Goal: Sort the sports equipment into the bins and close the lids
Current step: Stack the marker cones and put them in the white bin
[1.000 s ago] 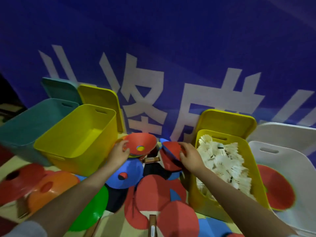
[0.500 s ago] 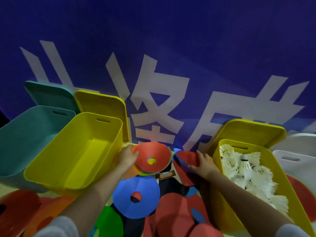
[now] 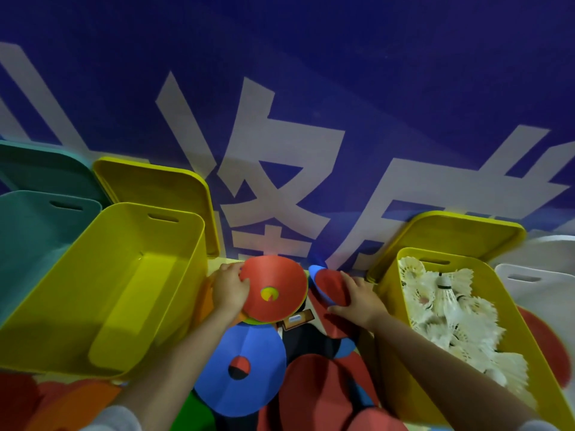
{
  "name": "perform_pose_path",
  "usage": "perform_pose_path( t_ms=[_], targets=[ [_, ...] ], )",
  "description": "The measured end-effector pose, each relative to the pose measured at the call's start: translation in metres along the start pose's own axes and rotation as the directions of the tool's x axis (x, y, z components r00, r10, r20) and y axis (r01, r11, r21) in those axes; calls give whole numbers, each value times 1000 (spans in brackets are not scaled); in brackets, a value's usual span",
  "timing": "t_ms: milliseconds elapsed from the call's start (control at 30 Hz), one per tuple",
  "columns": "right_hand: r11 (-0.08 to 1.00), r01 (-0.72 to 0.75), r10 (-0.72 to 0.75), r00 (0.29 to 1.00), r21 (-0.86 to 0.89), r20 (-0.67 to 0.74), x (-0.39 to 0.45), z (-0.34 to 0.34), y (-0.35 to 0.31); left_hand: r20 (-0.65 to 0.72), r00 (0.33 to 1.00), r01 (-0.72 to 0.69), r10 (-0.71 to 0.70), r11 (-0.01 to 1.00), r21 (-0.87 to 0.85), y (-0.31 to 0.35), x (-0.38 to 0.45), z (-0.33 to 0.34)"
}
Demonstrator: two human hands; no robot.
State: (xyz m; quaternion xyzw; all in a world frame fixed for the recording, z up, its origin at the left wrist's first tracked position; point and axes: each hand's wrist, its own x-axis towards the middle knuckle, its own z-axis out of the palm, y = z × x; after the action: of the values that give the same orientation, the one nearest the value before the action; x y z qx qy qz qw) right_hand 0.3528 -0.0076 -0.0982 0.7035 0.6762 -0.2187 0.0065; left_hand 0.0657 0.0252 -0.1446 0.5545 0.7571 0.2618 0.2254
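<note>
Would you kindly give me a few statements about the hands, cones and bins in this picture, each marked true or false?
1. The left hand grips the rim of a red disc cone. True.
2. The yellow bin on the right is empty. False: it holds white shuttlecocks.
3. The yellow bin on the left holds nothing visible. True.
4. The lids are shut on both yellow bins. False: both lids stand open behind the bins.
5. The right hand rests on a red and blue cone. True.
</note>
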Motion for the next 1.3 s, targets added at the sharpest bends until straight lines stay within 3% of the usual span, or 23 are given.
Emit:
perform_pose_path(
  t_ms=[167,300,400,567,633,767,900,1067,1300],
  targets=[
    [1000,9,-8,999,24,-45,-2,-3,1,27,999,-31,34,993,-114,17,-7,-1],
    [986,26,-25,1000,-162,7,-10,1,2,152,987,-63,56,997,44,27,-8,2],
    [982,11,-10,1000,-188,8,-18,9,4,151,982,-130,114,986,103,29,-11,2],
    [989,20,-31,997,-149,-75,-34,14,4,43,987,-146,154,979,-145,26,-19,-11],
    [989,63,-77,991,-136,-106,-41,13,0,-4,986,-161,165,960,-228,24,-22,-20],
    [980,189,-177,972,66,-155,-50,7,-7,-66,985,-175,162,932,-318,15,-26,-33],
    [959,279,-262,940,51,-219,-58,-8,-16,-56,987,-160,151,887,-434,17,-35,-49],
    [970,241,-215,905,27,-366,-56,-41,-13,-98,975,-223,201,838,-498,27,-47,-69],
    [933,265,-74,802,242,-593,-71,-75,9,-159,967,-255,199,791,-556,56,-75,-95]
  ],
)
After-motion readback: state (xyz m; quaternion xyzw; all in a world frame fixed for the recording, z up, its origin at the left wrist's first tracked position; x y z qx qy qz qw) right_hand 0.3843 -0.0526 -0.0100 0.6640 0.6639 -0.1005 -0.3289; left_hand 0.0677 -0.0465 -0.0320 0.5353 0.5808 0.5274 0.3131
